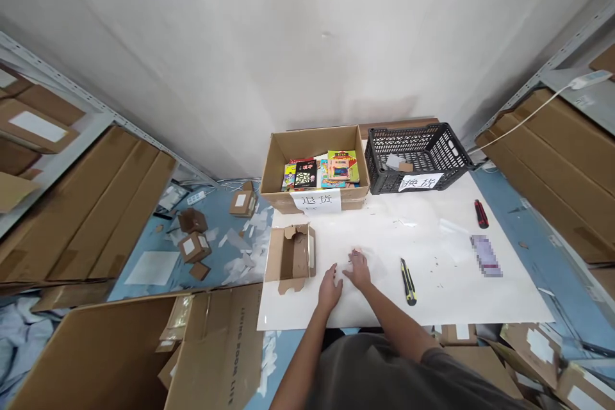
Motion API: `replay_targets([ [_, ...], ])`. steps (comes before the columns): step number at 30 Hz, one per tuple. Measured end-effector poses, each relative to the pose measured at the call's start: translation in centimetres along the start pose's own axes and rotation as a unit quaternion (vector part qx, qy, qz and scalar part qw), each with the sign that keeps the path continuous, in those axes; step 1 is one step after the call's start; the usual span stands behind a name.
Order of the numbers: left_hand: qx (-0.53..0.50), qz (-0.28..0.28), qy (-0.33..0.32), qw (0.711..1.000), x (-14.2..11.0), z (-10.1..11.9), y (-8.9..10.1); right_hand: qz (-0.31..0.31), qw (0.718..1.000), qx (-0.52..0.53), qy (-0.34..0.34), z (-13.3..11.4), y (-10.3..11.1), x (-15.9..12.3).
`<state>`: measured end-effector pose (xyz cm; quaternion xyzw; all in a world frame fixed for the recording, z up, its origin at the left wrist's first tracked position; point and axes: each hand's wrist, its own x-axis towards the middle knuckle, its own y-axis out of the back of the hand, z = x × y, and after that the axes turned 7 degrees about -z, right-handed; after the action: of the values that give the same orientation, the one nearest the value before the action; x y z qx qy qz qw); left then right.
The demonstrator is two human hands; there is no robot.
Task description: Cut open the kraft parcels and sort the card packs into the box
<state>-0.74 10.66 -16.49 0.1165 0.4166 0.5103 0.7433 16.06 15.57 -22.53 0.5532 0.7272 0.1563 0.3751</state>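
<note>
My left hand (330,289) rests low over the white tabletop, its thumb and fingers apart and nothing visible in it. Just right of it, my right hand (359,271) reaches forward with thumb and fingers spread. Its fingertips touch or lie over a thin clear plastic sheet or bag (376,262); a small dark reddish detail shows at the fingertips, too small to name. Left of both hands stands a small opened cardboard box (310,253), its flaps folded out and no contents visible. A yellow and black utility knife (408,282) lies to the right.
Behind stand a cardboard box (270,173) of colourful booklets and a black plastic crate (372,170) with scraps inside. A red and black cutter (481,214) and a blurred purple item (486,256) lie at right. A large open carton (225,339) stands at lower left.
</note>
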Motion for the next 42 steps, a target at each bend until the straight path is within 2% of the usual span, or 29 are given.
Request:
replay_targets([
  [2, -0.005, -0.026, 0.106, 0.994, 3.2, 0.0, -1.7, -0.015, 1.0, 0.022, -0.009, 0.3, -0.8, 0.1],
  [3, -0.005, -0.03, 0.131, 0.991, 4.5, -0.3, -2.1, -0.018, 0.999, 0.041, -0.003, 0.6, -1.0, 0.3],
  [6, -0.021, -0.013, 0.145, 0.989, 6.8, -1.3, -2.7, 0.002, 0.993, 0.118, 0.014, 1.2, -0.4, 1.0],
  [8, -0.054, 0.016, 0.145, 0.988, 7.0, -1.9, -2.8, 0.041, 0.98, 0.196, 0.009, 1.9, 1.3, 1.2],
  [10, -0.079, 0.038, 0.151, 0.985, 6.5, -2.5, -3.0, 0.082, 0.955, 0.286, -0.005, 3.2, 4.2, 1.0],
  [12, -0.081, 0.04, 0.15, 0.984, 5.8, -2.8, -3.4, 0.11, 0.938, 0.328, -0.038, 5.3, 8.0, 0.2],
  [16, -0.082, 0.032, 0.126, 0.988, 5.3, -2.7, -4.2, 0.206, 0.93, 0.243, -0.183, 10.5, 16.0, -2.7],
  [18, -0.079, 0.025, 0.117, 0.99, 5.5, -2.3, -4.5, 0.28, 0.91, 0.207, -0.224, 11.7, 18.8, -4.2],
  [19, -0.076, 0.022, 0.115, 0.99, 5.8, -2.0, -4.6, 0.32, 0.901, 0.187, -0.223, 11.6, 19.5, -4.9],
  [21, -0.068, 0.013, 0.116, 0.991, 6.5, -1.4, -4.7, 0.356, 0.905, 0.144, -0.182, 10.0, 19.4, -5.9],
  [22, -0.063, 0.006, 0.118, 0.991, 6.9, -1.1, -4.8, 0.334, 0.923, 0.129, -0.141, 8.7, 18.6, -6.3],
  [24, -0.05, -0.01, 0.126, 0.991, 7.8, -0.5, -5.2, 0.19, 0.974, 0.118, -0.038, 5.5, 15.9, -6.8],
  [26, -0.033, -0.02, 0.142, 0.989, 8.7, 0.2, -5.6, 0.075, 0.994, 0.073, 0.042, 2.9, 12.7, -6.9],
  [27, -0.024, -0.02, 0.153, 0.988, 9.1, 0.5, -5.9, 0.048, 0.996, 0.033, 0.061, 2.1, 11.1, -6.8],
  [30, -0.003, -0.01, 0.187, 0.982, 10.0, 1.3, -6.6, -0.041, 0.996, -0.074, 0.035, 2.3, 8.3, -6.2],
  [32, 0.0, -0.009, 0.196, 0.981, 10.2, 1.7, -6.8, -0.097, 0.988, -0.121, -0.007, 4.2, 8.0, -5.5],
  [34, -0.006, -0.013, 0.19, 0.982, 10.0, 1.8, -6.8, -0.129, 0.978, -0.158, -0.05, 6.6, 8.9, -4.7],
  [38, -0.039, -0.016, 0.158, 0.987, 8.7, 1.7, -6.3, -0.132, 0.96, -0.208, -0.132, 9.9, 11.1, -3.5],
  [40, -0.064, -0.009, 0.139, 0.988, 7.5, 1.5, -5.9, -0.11, 0.959, -0.203, -0.166, 10.0, 11.7, -3.6],
  [42, -0.086, 0.005, 0.119, 0.989, 6.1, 1.2, -5.3, -0.058, 0.97, -0.176, -0.157, 9.2, 11.6, -4.2],
])
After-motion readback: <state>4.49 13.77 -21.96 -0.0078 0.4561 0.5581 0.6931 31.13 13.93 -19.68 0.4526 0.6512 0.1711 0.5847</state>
